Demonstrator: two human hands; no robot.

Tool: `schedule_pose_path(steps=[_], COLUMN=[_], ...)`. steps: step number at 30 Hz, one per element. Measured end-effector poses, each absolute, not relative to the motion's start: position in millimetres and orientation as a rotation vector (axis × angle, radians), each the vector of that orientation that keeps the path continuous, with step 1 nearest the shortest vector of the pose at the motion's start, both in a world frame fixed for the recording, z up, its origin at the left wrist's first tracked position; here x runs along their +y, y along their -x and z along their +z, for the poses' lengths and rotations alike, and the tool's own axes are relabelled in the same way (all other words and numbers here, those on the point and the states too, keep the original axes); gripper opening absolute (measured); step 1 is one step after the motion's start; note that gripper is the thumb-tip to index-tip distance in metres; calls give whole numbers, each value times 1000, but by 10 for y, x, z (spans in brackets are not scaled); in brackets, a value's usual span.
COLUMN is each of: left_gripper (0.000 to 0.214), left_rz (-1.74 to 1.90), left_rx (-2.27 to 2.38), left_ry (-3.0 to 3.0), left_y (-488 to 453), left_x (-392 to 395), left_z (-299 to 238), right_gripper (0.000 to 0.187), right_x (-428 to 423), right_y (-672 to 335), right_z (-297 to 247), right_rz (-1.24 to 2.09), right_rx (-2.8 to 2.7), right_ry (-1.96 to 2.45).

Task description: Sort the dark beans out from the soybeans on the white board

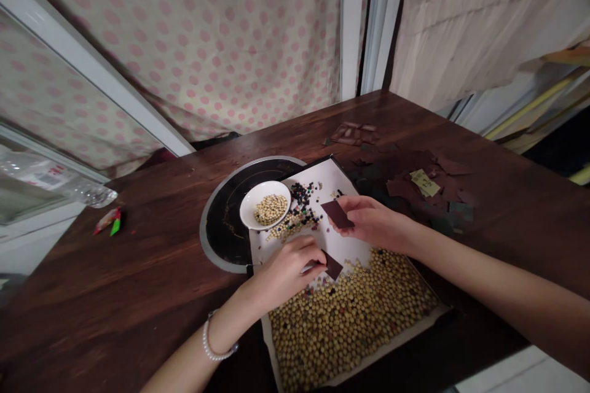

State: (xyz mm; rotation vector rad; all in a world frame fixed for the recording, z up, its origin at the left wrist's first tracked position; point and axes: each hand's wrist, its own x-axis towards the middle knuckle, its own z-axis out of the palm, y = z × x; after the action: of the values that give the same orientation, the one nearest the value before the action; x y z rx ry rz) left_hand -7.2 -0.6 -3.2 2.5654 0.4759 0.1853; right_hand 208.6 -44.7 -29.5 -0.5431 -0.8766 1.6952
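My left hand [299, 261] pinches a small dark brown card [334, 266] just above the far edge of a mass of yellowish beads [354, 313]. Higher up and to the right, my right hand [364, 216] holds a second dark brown card [337, 214] between thumb and fingers. Both hands are over a shallow tray lined with white paper [343, 245]. Beads cover the tray's near half. At its far left lie a small group of black beads [302, 194] and some pale ones, beside a white bowl [246, 212] holding pale beads.
The bowl stands partly over a round black plate with a silver rim [221, 196]. Brown and dark card pieces [449, 166] and a yellow slip [424, 183] lie at right. A clear bottle [55, 178] and a small colourful wrapper [108, 220] are at far left. Curtains hang behind the table.
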Motion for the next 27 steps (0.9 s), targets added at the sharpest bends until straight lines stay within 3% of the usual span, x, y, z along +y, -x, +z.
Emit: schedule_pose_path(steps=[17,22,27], left_gripper=[8,10,13], left_rz=[280,477,651], left_rx=[501,634,783], left_ry=[-2496,-2388,-2319], left_y=[69,70,66], left_x=[20,84,102], left_z=[-94,-117,-97], right_gripper=[14,16,25], right_x=[-490,-547,-641], right_y=[-2047,-2015,-1938], right_z=[-218,-127,-158], right_rz=[1613,1343,868], right_rx=[-1065,-1449,-2065], right_ry=[590,776,985])
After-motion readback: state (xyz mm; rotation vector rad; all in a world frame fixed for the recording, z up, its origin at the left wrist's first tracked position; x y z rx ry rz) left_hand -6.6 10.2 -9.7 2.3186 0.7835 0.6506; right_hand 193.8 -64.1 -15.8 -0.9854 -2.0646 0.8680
